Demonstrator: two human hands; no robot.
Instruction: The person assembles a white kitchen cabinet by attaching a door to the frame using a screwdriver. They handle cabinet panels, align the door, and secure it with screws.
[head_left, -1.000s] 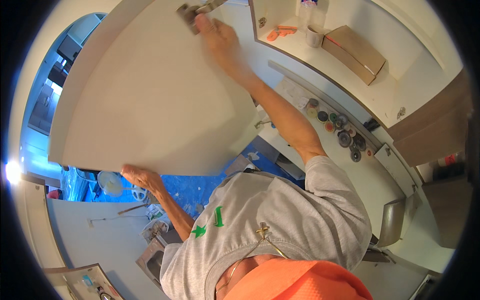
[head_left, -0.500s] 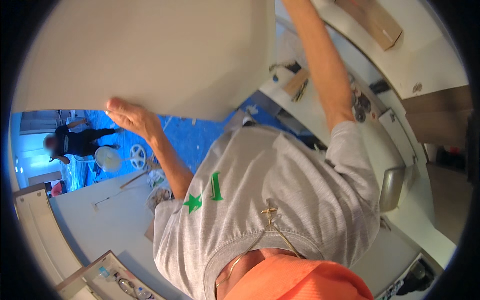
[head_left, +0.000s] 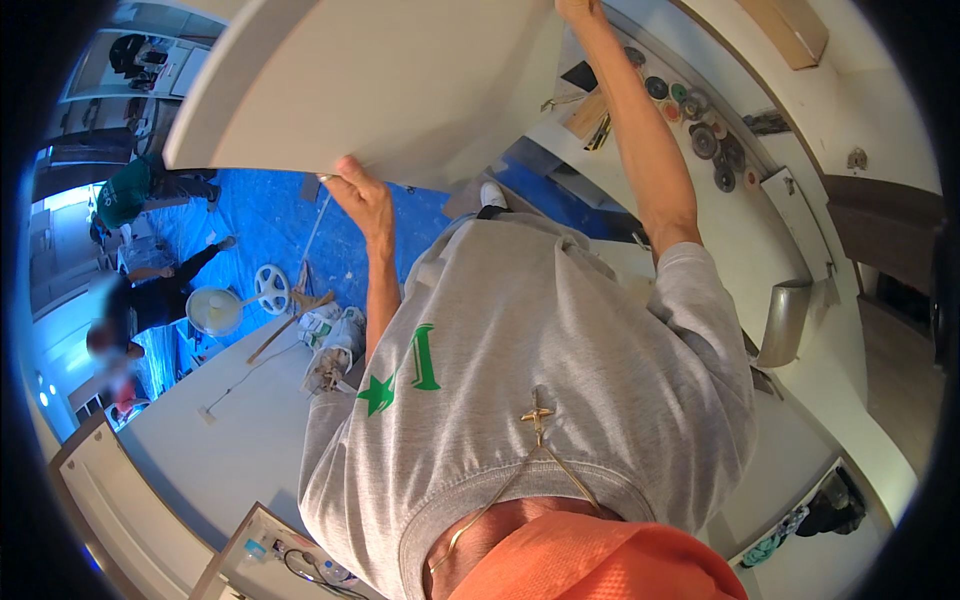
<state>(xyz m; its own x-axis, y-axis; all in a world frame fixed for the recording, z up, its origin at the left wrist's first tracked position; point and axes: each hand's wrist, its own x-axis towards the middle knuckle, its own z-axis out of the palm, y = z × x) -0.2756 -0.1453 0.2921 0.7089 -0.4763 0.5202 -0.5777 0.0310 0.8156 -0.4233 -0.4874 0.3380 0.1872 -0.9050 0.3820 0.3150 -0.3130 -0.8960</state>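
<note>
At the far left of the frame, two other people (head_left: 140, 190) stood on a blue floor covering (head_left: 250, 240), their figures small and partly blurred. Just right of them, in the left middle, a white fan (head_left: 213, 310) and a white spoked reel (head_left: 271, 288) lay near the edge of a pale counter (head_left: 230, 440), with a tangle of small tools (head_left: 330, 360) beside them. Across the upper left and upper middle, a large white panel (head_left: 380, 90) was held overhead, tilted. The left hand (head_left: 362, 198) sat at the panel's lower edge in the upper middle, its grip closed on that edge with the fingers curled under it. Below, the person's grey shirt (head_left: 530, 400) with a green star filled the centre, a gold cross pendant (head_left: 537, 417) hanging against it. The right hand (head_left: 578, 8) reached the top edge of the frame against the panel's right side, cut off by the rim, so I could not tell how its grip stood. In the upper right, round discs (head_left: 700, 130) lay in a row on a white shelf (head_left: 740, 230), and a brown box (head_left: 790, 25) sat above them.
</note>
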